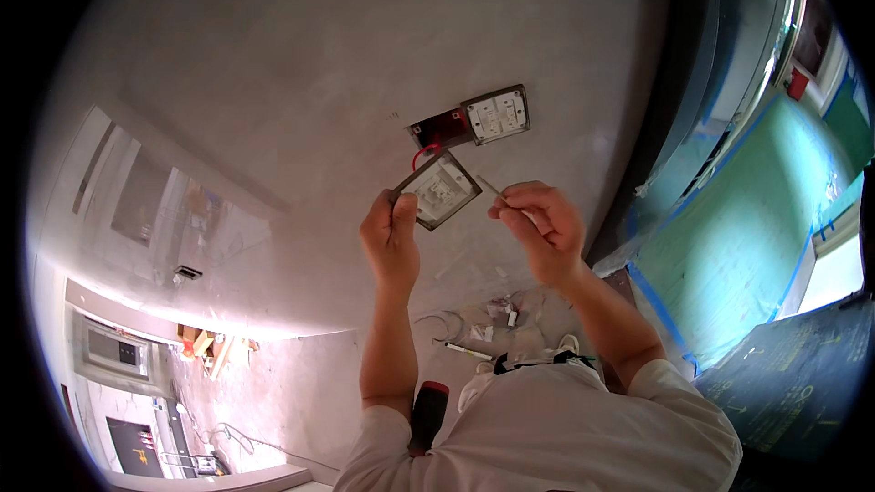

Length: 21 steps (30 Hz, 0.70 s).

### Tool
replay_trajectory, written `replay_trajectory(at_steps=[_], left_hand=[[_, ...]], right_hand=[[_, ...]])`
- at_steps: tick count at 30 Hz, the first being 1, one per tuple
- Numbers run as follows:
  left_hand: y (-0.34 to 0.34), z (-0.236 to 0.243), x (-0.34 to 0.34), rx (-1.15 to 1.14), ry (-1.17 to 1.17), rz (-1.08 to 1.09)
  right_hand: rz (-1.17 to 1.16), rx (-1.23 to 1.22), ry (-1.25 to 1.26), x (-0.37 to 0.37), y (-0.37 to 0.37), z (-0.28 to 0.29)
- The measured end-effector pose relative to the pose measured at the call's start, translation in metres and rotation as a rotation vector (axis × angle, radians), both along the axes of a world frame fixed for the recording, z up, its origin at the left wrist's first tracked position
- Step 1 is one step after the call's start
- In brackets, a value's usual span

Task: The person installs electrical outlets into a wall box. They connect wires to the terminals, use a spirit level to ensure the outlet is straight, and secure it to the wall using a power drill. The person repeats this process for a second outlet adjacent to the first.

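My left hand (pixel 392 241) grips a wall socket (pixel 440 189) by its lower left corner, thumb on the front. The socket has a pale face and a dark frame and is tilted away from the wall. A red wire (pixel 422 155) runs behind it to an open wall box (pixel 437 130) with a dark red inside. Right of that box, a second socket (pixel 499 116) sits in the wall. Just right of the held socket, my right hand (pixel 545 223) pinches a thin rod-like tool (pixel 490 187), its tip close to the frame's right corner. Its exact kind is unclear.
A grey plastered wall (pixel 310 36) fills the middle. Below lie wires and small white pieces (pixel 492 328) on the floor. A dark, red-ended object (pixel 428 415) is beside my left side. Green sheeting (pixel 729 219) edged with blue tape is at right; cardboard (pixel 214 351) lies far left.
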<state>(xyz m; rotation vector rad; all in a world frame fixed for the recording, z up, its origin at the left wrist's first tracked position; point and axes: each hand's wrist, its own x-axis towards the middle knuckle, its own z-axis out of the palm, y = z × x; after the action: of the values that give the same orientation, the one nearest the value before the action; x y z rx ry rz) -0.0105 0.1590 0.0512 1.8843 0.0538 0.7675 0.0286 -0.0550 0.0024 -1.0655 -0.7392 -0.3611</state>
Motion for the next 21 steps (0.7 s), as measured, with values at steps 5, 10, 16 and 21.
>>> replay_trajectory(at_steps=[5,10,16,21], left_hand=[[0.0,0.008,-0.002,-0.007,-0.014,-0.023],[0.003,0.003,0.0,-0.07,-0.003,-0.021],[0.009,-0.005,0.001,-0.096,-0.007,0.005],[0.005,0.001,-0.002,-0.058,-0.004,-0.008]], right_hand=[[-0.189,-0.251,-0.228,0.009,0.01,0.032],[-0.213,-0.271,-0.193,0.002,0.008,0.029],[-0.222,-0.35,-0.211,-0.001,0.008,0.034],[-0.29,-0.377,-0.211,-0.002,0.01,0.037]])
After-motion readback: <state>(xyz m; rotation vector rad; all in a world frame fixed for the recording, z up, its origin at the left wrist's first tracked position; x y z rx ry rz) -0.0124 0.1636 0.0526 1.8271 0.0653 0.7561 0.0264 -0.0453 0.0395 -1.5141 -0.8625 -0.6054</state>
